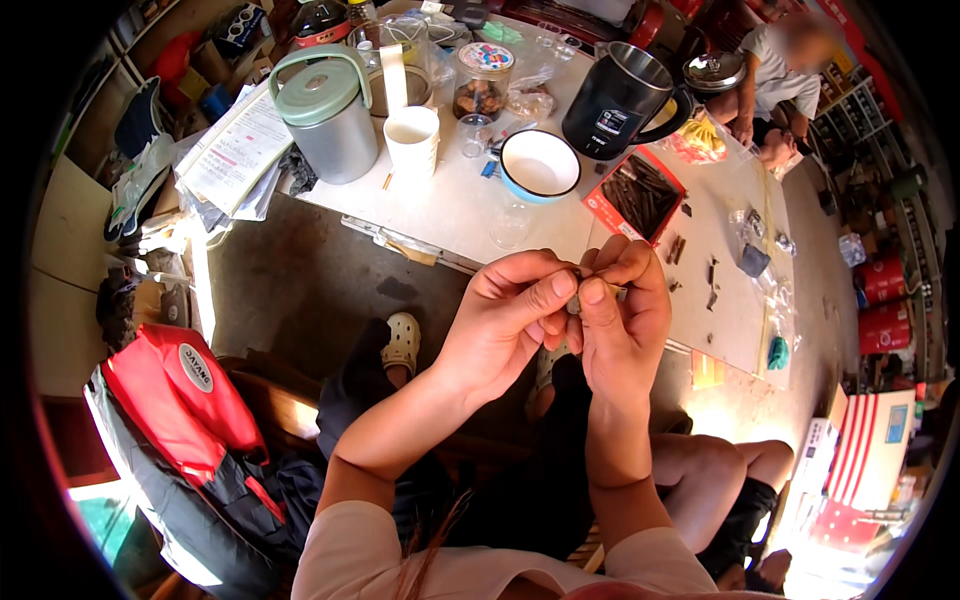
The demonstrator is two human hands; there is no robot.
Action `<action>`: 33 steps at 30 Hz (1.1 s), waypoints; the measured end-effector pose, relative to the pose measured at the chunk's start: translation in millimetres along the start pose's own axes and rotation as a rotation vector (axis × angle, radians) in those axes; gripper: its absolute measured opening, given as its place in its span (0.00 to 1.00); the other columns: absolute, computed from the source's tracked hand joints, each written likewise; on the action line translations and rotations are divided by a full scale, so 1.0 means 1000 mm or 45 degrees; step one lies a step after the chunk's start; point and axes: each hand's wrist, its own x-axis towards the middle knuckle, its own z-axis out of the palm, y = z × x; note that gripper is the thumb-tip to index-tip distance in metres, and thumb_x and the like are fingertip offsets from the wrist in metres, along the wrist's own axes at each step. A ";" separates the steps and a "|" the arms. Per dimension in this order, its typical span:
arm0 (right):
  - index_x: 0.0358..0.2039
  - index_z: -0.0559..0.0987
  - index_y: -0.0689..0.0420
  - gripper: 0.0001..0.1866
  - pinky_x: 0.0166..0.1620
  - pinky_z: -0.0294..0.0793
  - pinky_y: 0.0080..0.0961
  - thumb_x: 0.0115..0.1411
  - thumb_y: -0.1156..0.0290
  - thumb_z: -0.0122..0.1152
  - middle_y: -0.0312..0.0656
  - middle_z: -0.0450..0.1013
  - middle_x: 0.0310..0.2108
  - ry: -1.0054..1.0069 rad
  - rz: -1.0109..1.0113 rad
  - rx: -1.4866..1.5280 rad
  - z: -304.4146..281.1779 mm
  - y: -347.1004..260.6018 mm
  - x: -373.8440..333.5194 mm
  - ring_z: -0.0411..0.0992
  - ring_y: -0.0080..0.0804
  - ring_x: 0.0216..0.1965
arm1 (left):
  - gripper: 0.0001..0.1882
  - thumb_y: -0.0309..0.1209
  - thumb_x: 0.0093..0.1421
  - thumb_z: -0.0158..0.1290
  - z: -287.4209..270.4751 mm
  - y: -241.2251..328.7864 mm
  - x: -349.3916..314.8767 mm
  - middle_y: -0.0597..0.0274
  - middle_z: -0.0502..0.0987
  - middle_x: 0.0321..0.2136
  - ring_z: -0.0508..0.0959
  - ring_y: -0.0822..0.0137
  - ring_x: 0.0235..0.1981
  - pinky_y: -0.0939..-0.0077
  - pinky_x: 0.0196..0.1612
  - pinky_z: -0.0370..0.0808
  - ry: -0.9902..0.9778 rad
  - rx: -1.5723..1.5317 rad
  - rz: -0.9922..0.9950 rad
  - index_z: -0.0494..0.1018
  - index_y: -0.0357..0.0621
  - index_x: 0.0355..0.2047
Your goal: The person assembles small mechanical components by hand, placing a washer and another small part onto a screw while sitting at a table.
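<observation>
My left hand (505,315) and my right hand (625,310) meet in front of me, just past the table's near edge. Thumbs and fingertips of both are pinched together around something small; a brownish bit shows between them, but its kind is mostly hidden by the fingers. Beyond my right hand an open red box (597,203) holds many dark brown, strip-like pieces (640,192). Several similar dark fragments (712,283) lie loose on the table to its right. A white enamel bowl with a dark rim (540,165) stands beyond my hands.
On the white table (440,215) stand a lidded grey-green pot (325,125), paper cups (412,145), a jar (482,85) and a black kettle (615,105). Papers (235,150) lie at left. A red-and-black bag (185,400) rests left of me. Another person (785,75) sits far right; bare legs (715,475) show nearby.
</observation>
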 end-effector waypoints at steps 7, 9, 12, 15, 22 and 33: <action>0.31 0.64 0.59 0.08 0.17 0.65 0.12 0.57 0.77 0.55 0.38 0.60 0.28 -0.055 -0.031 -0.003 0.000 0.002 0.000 0.61 0.18 0.21 | 0.09 0.32 0.58 0.52 0.005 0.001 -0.001 0.69 0.68 0.26 0.68 0.80 0.18 0.77 0.21 0.73 0.014 -0.011 -0.030 0.73 0.39 0.31; 0.30 0.64 0.59 0.08 0.17 0.65 0.12 0.57 0.78 0.55 0.38 0.60 0.28 -0.053 -0.037 0.032 -0.001 0.003 0.001 0.61 0.18 0.21 | 0.09 0.32 0.58 0.52 0.007 0.001 -0.002 0.69 0.68 0.26 0.68 0.79 0.18 0.78 0.20 0.72 0.042 -0.003 -0.003 0.73 0.38 0.31; 0.29 0.64 0.59 0.08 0.17 0.65 0.12 0.57 0.78 0.55 0.38 0.60 0.28 -0.121 -0.058 -0.018 0.000 0.002 0.001 0.61 0.18 0.21 | 0.08 0.31 0.59 0.51 0.005 0.008 -0.002 0.69 0.68 0.28 0.68 0.79 0.19 0.77 0.20 0.73 -0.004 0.010 0.036 0.73 0.37 0.30; 0.29 0.64 0.59 0.08 0.17 0.66 0.13 0.56 0.78 0.55 0.37 0.59 0.28 -0.112 -0.090 -0.008 -0.004 0.002 0.002 0.61 0.18 0.21 | 0.08 0.31 0.59 0.51 0.004 0.001 0.000 0.68 0.68 0.28 0.68 0.79 0.19 0.77 0.20 0.73 -0.036 0.057 0.021 0.73 0.37 0.30; 0.28 0.63 0.58 0.09 0.17 0.63 0.12 0.56 0.79 0.55 0.37 0.60 0.27 -0.080 -0.003 -0.007 -0.001 0.001 0.001 0.61 0.17 0.20 | 0.08 0.31 0.59 0.51 0.006 0.003 -0.001 0.68 0.70 0.27 0.67 0.79 0.19 0.76 0.20 0.73 0.009 0.012 -0.010 0.73 0.39 0.32; 0.28 0.64 0.57 0.09 0.30 0.60 0.14 0.54 0.81 0.56 0.35 0.61 0.28 -0.047 0.060 0.046 -0.001 0.000 0.000 0.60 0.18 0.28 | 0.07 0.29 0.58 0.52 0.008 0.000 -0.002 0.65 0.74 0.24 0.70 0.79 0.19 0.79 0.19 0.73 0.050 -0.046 0.007 0.74 0.38 0.32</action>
